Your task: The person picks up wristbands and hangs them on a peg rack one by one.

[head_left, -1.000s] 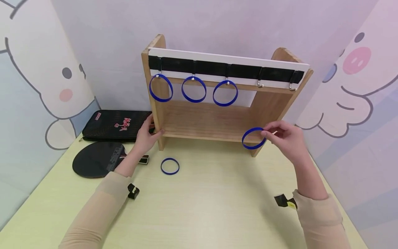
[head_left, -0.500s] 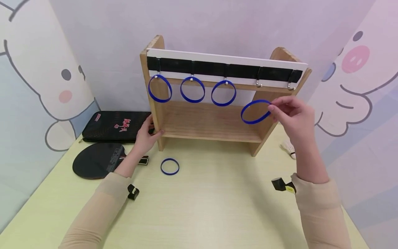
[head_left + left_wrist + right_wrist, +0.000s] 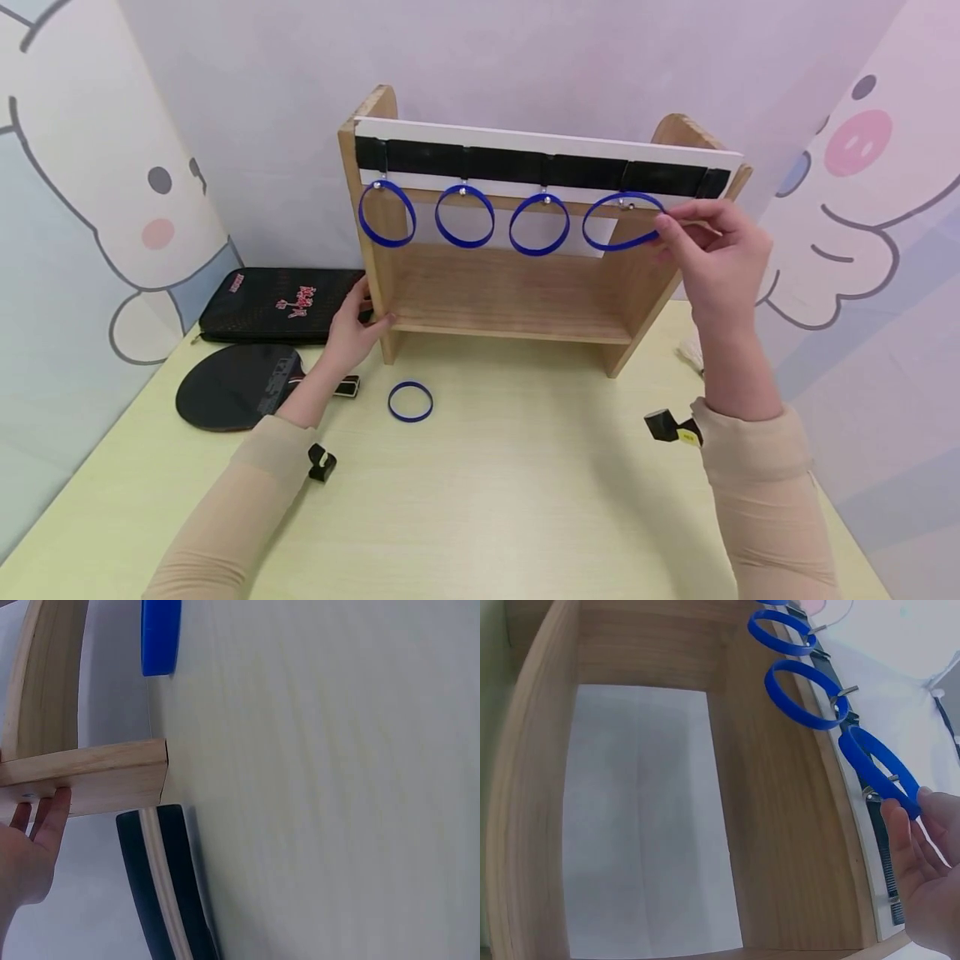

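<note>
Blue ring (image 3: 861, 762) btwn R fingers (image 3: 898, 829)

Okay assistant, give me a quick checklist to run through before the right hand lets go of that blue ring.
1. Held ring secure: ok, pinched by the right hand.
2. Lined up with fourth hook from left: ok, hook shows within the ring's outline.
3. Hook bearing the ring's weight: cannot tell while fingers hold it.
4. Wooden rack steadied: ok, left hand grips its side.
5. Three other rings hung: ok, one per hook.
6. Last ring hung: not ok, lying on the table.
</note>
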### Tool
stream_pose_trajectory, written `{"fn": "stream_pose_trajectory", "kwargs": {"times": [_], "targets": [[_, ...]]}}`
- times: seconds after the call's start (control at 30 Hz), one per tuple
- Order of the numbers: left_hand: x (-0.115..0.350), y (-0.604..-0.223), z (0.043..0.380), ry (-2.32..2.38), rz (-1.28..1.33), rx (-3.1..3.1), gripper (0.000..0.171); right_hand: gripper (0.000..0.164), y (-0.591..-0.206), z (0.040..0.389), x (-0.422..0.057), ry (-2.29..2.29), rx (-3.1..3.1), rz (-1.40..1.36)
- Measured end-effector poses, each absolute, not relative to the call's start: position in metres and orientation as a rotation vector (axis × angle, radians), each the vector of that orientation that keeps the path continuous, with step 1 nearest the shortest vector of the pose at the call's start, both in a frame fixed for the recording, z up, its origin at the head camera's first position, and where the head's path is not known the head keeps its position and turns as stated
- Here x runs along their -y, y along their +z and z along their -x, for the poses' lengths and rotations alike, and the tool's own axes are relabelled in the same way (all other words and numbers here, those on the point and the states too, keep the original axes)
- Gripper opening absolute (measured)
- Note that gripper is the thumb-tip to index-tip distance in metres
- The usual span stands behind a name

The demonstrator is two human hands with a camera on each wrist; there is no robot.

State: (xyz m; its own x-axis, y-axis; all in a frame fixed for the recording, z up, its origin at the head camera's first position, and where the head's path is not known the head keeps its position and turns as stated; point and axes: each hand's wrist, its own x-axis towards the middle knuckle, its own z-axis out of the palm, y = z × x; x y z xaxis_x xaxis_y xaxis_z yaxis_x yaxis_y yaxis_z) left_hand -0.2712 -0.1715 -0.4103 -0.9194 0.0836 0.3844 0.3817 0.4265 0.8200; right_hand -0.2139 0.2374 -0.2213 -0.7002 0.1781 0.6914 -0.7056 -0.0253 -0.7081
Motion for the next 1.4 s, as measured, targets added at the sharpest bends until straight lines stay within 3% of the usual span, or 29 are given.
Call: {"fn": "stream_pose_trajectory", "kwargs": {"times": [0.53, 0.9, 1.4], "targets": [[0.172, -0.412, 0.273, -1.505, 0.409, 2.386, 0.075, 0.018, -0.238, 0.221, -0.233, 1.523, 1.783, -0.496], [0.171, -0.409, 0.271, -1.503, 0.398, 2.392, 0.075, 0.019, -0.240, 0.203, -0.231, 1.487, 1.817, -0.451], [0.172, -0.411, 0.272, -1.501, 0.395, 2.396, 0.074, 0.021, -0.265, 0.185, -0.204, 1.400, 2.023, -0.679]]}}
